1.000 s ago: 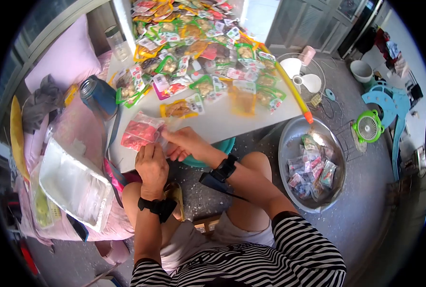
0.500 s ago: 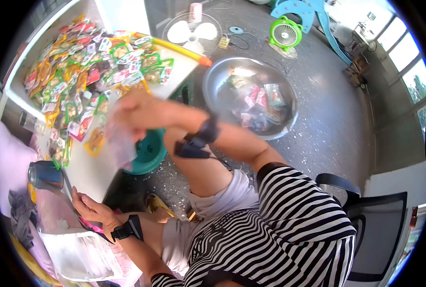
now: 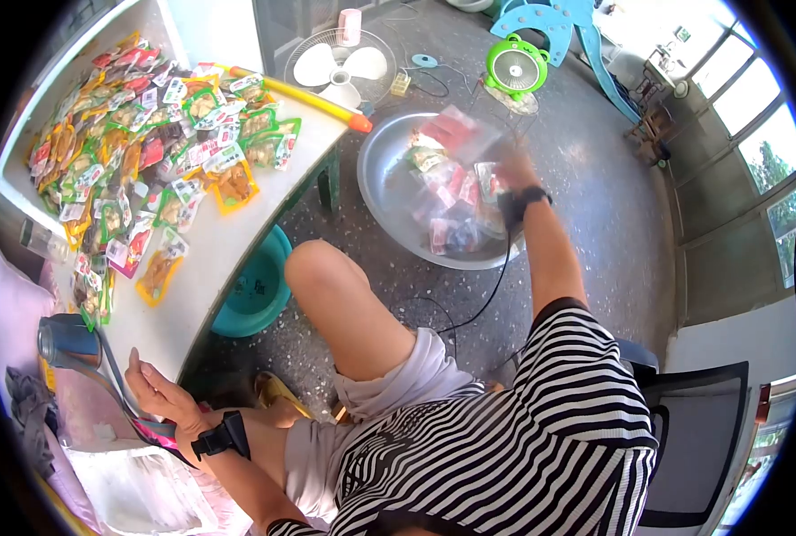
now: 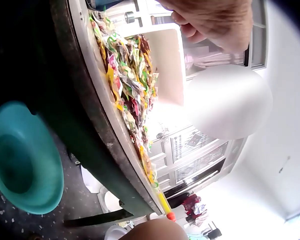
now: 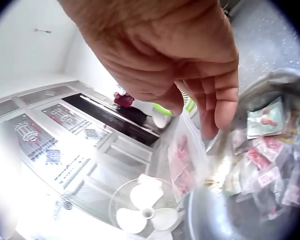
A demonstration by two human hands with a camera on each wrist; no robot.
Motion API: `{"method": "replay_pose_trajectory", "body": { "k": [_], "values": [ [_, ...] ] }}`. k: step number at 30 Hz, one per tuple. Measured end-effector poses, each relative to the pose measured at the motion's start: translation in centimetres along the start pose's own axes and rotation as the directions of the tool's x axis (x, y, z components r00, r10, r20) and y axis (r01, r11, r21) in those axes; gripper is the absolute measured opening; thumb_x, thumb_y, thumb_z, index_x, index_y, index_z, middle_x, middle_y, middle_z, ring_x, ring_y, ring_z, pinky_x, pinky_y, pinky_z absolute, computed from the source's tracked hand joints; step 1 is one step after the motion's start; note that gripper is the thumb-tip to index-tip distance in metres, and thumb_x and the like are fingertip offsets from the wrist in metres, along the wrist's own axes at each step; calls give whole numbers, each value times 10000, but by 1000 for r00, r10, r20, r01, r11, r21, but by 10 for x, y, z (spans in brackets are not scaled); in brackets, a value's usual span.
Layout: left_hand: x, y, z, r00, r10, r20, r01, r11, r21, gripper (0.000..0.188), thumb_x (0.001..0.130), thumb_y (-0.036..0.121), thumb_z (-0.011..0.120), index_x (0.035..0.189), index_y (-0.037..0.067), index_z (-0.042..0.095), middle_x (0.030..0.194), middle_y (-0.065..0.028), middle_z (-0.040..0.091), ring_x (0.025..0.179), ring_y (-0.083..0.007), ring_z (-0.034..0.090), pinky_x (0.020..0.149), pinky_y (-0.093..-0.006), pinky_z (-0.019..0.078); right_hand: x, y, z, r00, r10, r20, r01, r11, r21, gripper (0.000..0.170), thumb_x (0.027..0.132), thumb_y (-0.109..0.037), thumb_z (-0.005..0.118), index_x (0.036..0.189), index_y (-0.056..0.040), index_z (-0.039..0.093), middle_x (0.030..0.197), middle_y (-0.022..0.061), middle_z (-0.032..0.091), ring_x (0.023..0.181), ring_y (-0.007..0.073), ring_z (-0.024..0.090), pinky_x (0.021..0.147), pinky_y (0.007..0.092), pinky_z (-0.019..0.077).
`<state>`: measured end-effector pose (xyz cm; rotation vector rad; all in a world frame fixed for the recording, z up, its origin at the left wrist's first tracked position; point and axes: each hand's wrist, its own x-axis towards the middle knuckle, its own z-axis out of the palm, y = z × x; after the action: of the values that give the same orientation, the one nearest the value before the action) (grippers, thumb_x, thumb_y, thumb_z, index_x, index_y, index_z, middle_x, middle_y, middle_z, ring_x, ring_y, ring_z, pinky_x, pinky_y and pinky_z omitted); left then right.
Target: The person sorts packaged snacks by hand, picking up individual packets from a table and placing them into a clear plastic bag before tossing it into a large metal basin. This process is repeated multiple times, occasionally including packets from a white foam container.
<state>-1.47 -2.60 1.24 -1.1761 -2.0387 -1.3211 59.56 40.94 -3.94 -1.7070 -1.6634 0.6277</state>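
Over the metal basin [image 3: 376,192], my blurred right hand [image 3: 516,170] is stretched out beside a clear bag with pink contents [image 3: 452,131]. The right wrist view shows the bag [image 5: 185,167] just beyond the thumb and fingertips of my right hand [image 5: 165,60]; thumb and fingers stand apart, and contact with the bag is unclear. Small packets [image 3: 456,192] lie in the basin. My left hand [image 3: 161,393] is empty, palm up with loose fingers, by the near edge of the white table [image 3: 170,326], which bears many colourful packets [image 3: 161,116].
A teal tub [image 3: 268,299] stands on the floor beside the table. A yellow tube with an orange end [image 3: 313,96] lies along the table's far edge. Beyond are a white fan [image 3: 340,73] and a green fan [image 3: 516,70]. A dark flask [image 3: 69,341] and white foam box [image 3: 139,487] are at left.
My right hand has swung from the table out over the basin, and the pink bag has gone with it. My left hand has let go of the bag and drawn back. The view has turned right.
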Motion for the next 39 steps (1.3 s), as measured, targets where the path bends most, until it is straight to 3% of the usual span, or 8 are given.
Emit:
{"method": "replay_pose_trajectory", "body": {
  "k": [4,7,9,13,21,30,36,39],
  "values": [
    [0,0,5,1000,-12,26,12,1000,0,323,1004,179,450,1159,-44,624,975,-156,630,843,-256,573,767,-344,456,-37,86,52,904,368,218,-428,773,469,200,933,-196,496,1036,-42,573,833,172,694,570,241,655,435,386,513],
    [1,5,11,998,-13,62,14,1000,-24,312,1003,161,449,1140,-64,615,925,-153,616,802,-247,554,737,-337,450,-49,101,80,896,-102,433,-118,884,452,265,944,-252,493,1032,-24,595,895,170,707,647,231,672,514,348,552],
    [0,-1,14,997,-4,77,6,1000,-25,292,996,145,462,1121,-62,624,921,-153,621,796,-243,563,730,-336,455,-63,62,99,806,-383,452,416,909,29,269,935,-244,530,1005,0,619,899,154,711,668,201,677,546,315,564],
    [11,12,3,1000,-15,27,16,1000,-23,197,940,63,540,1079,-11,658,883,-130,633,762,-229,584,691,-330,467,-107,-136,90,840,-111,532,-161,883,440,289,963,-217,555,1119,17,623,892,101,712,689,123,655,593,254,542],
    [20,7,-78,972,-170,-160,180,982,54,141,838,22,640,972,12,684,777,-104,585,623,-184,548,586,-299,450,-223,-402,102,364,-727,582,55,641,766,288,984,-161,521,1211,1,594,874,87,694,680,92,609,627,226,501],
    [-41,-99,-215,920,-237,-312,375,305,875,232,777,99,649,996,58,715,943,-130,604,921,-340,560,823,-400,449,-275,-458,191,-21,-805,593,10,593,806,249,984,-135,533,1178,10,592,853,85,690,661,81,604,601,211,499],
    [-60,-143,-247,744,-623,-241,560,386,733,170,708,163,672,825,57,737,795,-159,662,786,-356,633,714,-429,497,-273,-440,255,-56,-692,720,2,721,693,253,980,-129,523,1177,20,582,840,83,681,645,86,601,580,208,489],
    [-56,-136,-244,795,-521,-310,559,430,709,139,678,163,700,733,36,683,719,-164,652,724,-364,633,665,-448,493,-271,-433,274,-62,-681,729,-17,731,682,239,988,-152,533,1161,2,589,846,73,679,650,79,595,585,209,503]
  ]
}}
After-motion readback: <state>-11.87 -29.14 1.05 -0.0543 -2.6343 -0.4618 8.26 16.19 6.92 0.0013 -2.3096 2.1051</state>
